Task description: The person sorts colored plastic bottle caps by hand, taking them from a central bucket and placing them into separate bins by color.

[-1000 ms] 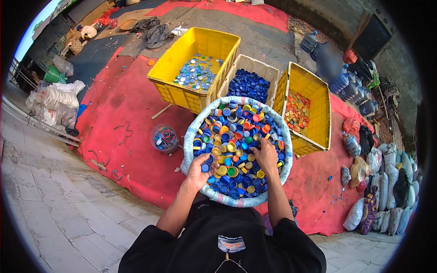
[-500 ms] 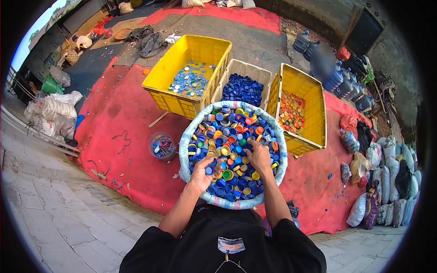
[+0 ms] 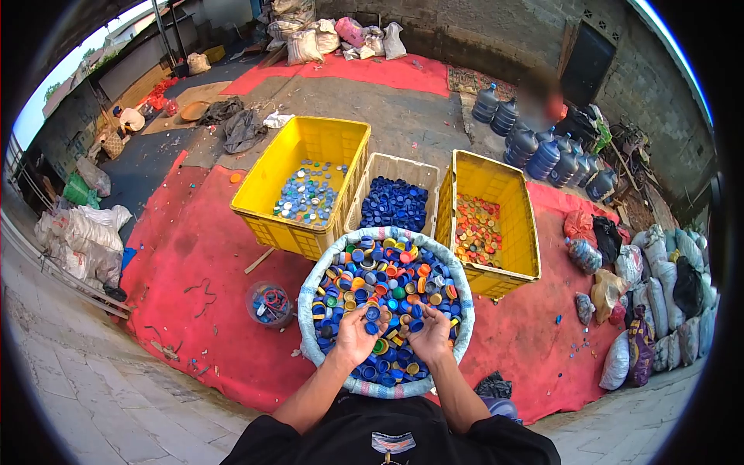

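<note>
A round basket [image 3: 308, 329] with a pale blue wrapped rim sits in front of me, full of mixed bottle caps [image 3: 399, 293]. Over its left part, my left hand [image 3: 356, 335] is closed round blue caps [image 3: 372, 313], palm turned up. My right hand [image 3: 431, 333] is just beside it, fingers curled on a blue cap [image 3: 416, 311]. Beyond the basket stand a yellow crate [image 3: 287, 235] with pale and blue caps, a white crate [image 3: 401, 167] with dark blue caps, and another yellow crate [image 3: 515, 203] with orange and yellow caps.
A clear tub [image 3: 269, 304] of small items stands left of the basket on red sheeting [image 3: 194, 256]. Sacks [image 3: 616, 360] line the right side, with large water bottles [image 3: 542, 159] farther back. At the far left a person [image 3: 130, 119] crouches. More sacks [image 3: 306, 46] lie at the back.
The view has tilted up, so crates and basket appear lower. My right hand has drawn back from the caps' surface and turned palm up, closer to my left, with a blue cap at its fingers.
</note>
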Available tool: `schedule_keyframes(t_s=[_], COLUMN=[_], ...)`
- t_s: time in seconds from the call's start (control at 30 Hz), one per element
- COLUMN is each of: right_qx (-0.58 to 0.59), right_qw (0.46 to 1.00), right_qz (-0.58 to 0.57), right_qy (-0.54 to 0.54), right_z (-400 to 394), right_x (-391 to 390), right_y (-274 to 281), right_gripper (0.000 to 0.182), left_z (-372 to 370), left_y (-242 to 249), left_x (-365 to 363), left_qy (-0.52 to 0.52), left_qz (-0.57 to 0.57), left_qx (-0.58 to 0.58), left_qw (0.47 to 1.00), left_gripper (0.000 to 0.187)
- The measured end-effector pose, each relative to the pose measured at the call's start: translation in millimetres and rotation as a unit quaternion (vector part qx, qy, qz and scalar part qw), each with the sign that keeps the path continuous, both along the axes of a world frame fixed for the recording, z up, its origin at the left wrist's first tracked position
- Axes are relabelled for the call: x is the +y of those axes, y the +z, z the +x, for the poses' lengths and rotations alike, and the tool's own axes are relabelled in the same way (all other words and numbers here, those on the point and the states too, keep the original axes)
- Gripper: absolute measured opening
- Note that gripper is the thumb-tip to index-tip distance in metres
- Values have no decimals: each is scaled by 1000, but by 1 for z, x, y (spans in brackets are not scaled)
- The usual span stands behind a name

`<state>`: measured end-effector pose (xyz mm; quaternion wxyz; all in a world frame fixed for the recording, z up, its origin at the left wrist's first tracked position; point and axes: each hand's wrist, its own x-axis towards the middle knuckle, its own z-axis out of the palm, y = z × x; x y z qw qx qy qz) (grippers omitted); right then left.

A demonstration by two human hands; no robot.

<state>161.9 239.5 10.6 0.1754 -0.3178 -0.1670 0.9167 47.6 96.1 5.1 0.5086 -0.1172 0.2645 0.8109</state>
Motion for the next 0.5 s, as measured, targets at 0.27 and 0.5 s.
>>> schedule_keyframes(t_s=[0.27,0.5], right_qx=[16,104], right_qw=[993,980], right_qz=[-46,52], right_qy=[-111,-163], right_z=[-58,-135], right_x=[26,114], right_y=[27,66], right_gripper=[40,90], left_z=[-68,-166], left_y=[10,60], left_x=[79,147], left_qy=[-24,31], left_qz=[3,81], left_qx=[-43,63], left_qw=[999,994], left_gripper=[39,119])
